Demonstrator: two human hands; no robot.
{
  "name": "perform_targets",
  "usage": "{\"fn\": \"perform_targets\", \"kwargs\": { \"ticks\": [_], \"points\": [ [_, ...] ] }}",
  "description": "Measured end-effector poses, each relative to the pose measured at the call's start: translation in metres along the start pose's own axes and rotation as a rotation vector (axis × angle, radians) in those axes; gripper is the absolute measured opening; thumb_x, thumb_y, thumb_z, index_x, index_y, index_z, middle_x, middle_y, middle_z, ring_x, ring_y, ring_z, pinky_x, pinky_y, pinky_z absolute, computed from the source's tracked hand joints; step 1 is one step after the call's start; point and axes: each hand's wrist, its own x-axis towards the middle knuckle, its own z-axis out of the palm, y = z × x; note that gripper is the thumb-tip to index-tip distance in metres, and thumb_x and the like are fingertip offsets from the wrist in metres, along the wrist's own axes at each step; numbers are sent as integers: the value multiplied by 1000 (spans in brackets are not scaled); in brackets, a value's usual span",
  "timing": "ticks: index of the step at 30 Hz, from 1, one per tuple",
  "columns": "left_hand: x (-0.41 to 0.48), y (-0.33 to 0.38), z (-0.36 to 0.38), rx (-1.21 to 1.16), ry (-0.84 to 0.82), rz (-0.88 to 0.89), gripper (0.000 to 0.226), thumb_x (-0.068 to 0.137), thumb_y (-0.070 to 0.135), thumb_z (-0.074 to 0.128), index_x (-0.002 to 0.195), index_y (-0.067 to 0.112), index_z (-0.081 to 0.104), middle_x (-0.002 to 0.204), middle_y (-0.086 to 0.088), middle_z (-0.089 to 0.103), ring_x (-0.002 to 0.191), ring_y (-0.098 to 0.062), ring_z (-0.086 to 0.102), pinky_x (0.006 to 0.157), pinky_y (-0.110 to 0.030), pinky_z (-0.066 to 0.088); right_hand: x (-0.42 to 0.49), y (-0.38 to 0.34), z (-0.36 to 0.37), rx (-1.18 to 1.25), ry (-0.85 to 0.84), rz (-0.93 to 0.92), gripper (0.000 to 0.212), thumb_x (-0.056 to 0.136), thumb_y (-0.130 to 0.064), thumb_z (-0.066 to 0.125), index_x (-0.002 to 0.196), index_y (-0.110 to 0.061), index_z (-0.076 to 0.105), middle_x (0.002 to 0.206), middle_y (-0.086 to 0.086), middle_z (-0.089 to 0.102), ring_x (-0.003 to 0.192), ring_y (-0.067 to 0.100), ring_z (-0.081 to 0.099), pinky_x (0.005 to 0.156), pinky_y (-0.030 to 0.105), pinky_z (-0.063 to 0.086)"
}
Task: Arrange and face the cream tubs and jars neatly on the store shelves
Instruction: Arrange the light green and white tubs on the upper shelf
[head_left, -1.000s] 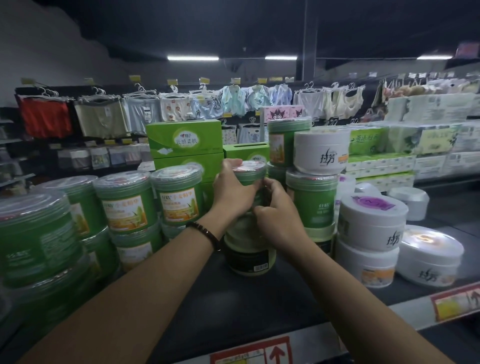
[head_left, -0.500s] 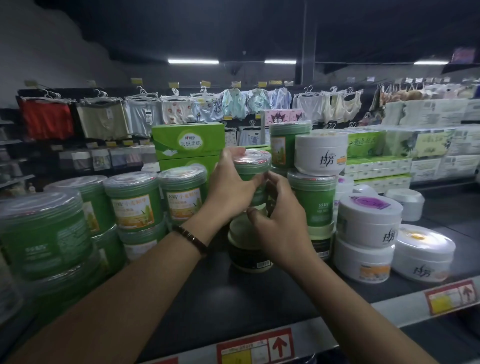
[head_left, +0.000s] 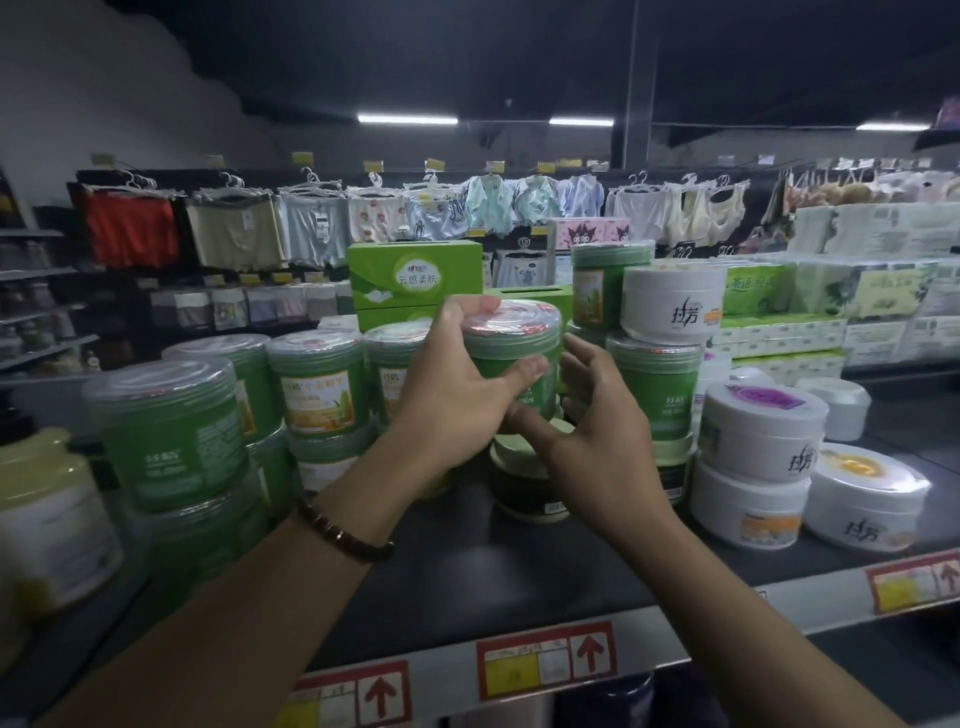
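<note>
Green cream tub (head_left: 511, 364) could slip, we judge, because only our left hand (head_left: 457, 400) carries it, fingers curled over the lid and thumb across the label. Set down off-centre on the dark jar (head_left: 527, 488) beneath it, it might topple, or nudge the white tub (head_left: 672, 306) stacked close on the right. The tub hangs above the shelf (head_left: 467, 582); our right hand (head_left: 602, 436) hovers just beside and below it, fingers spread, holding nothing.
</note>
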Motion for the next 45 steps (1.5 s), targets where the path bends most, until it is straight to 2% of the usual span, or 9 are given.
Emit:
{"fn": "perform_targets", "kwargs": {
  "ticks": [8, 13, 15, 21, 29, 34, 37, 41, 45],
  "points": [
    [-37, -1, -39, -40, -12, 12, 56, 82, 20, 89, 129, 28, 60, 116, 19, 67, 100, 13, 64, 83, -10, 52, -21, -19, 15, 119, -147, -35, 85, 76, -26, 94, 149, -27, 51, 133, -11, 71, 122, 1, 67, 102, 36, 59],
    [-57, -11, -59, -7, 3, 30, 61, 80, 15, 89, 132, 28, 58, 125, 14, 68, 112, 4, 65, 99, -24, 55, -29, -23, 31, 189, -222, -27, 90, 71, -29, 96, 149, -31, 50, 127, -6, 73, 116, 11, 72, 99, 43, 61],
    [-63, -17, -67, -9, 19, 26, 63, 81, 12, 89, 133, 27, 57, 126, 14, 68, 115, 1, 66, 102, -30, 55, -33, -26, 38, 190, -245, -36, 97, 74, -24, 97, 154, -32, 45, 128, -8, 72, 116, 10, 71, 98, 38, 61],
    [-75, -36, -85, -8, 9, -47, 80, 80, 16, 89, 145, 28, 44, 137, 12, 63, 121, 4, 62, 103, -23, 53, -41, -30, 53, 196, -307, -68, 113, 71, -14, 100, 162, -33, 36, 127, -13, 69, 106, 5, 71, 83, 17, 56],
    [-95, -61, -97, -41, 117, -178, 90, 69, 29, 96, 140, 22, 42, 138, 11, 65, 126, 2, 61, 109, -34, 52, -53, -28, 79, 212, -316, -65, 87, 72, -9, 96, 143, -31, 51, 125, -10, 71, 114, 12, 70, 91, 41, 63],
    [-123, -63, -94, -63, 116, -246, 71, 88, 18, 82, 143, 46, 45, 135, 27, 63, 126, 10, 57, 108, -26, 46, -56, -24, 91, 160, -329, -53, 80, 72, -5, 93, 137, -31, 53, 125, -13, 71, 116, 11, 69, 92, 42, 63],
    [-137, -64, -93, -18, 108, -308, 83, 80, 40, 80, 148, 59, 36, 143, 28, 54, 132, 6, 52, 113, -30, 43, -58, -23, 98, 113, -349, -48, 80, 70, -13, 95, 135, -32, 53, 123, -17, 71, 116, 4, 67, 92, 40, 63],
    [-141, -63, -95, 26, 113, -411, 104, 68, 48, 72, 158, 53, 21, 150, 12, 36, 139, -8, 46, 119, -42, 41, -62, -23, 104, 72, -376, -32, 80, 66, -22, 97, 132, -35, 53, 118, -27, 69, 112, 0, 68, 93, 37, 61],
    [-142, -64, -99, 66, 92, -441, 101, 67, 47, 69, 158, 45, 27, 151, 13, 42, 137, -9, 47, 118, -43, 42, -60, -22, 109, 35, -404, -33, 80, 68, -21, 98, 133, -31, 53, 118, -26, 69, 112, -5, 66, 95, 31, 61]
  ]
}}
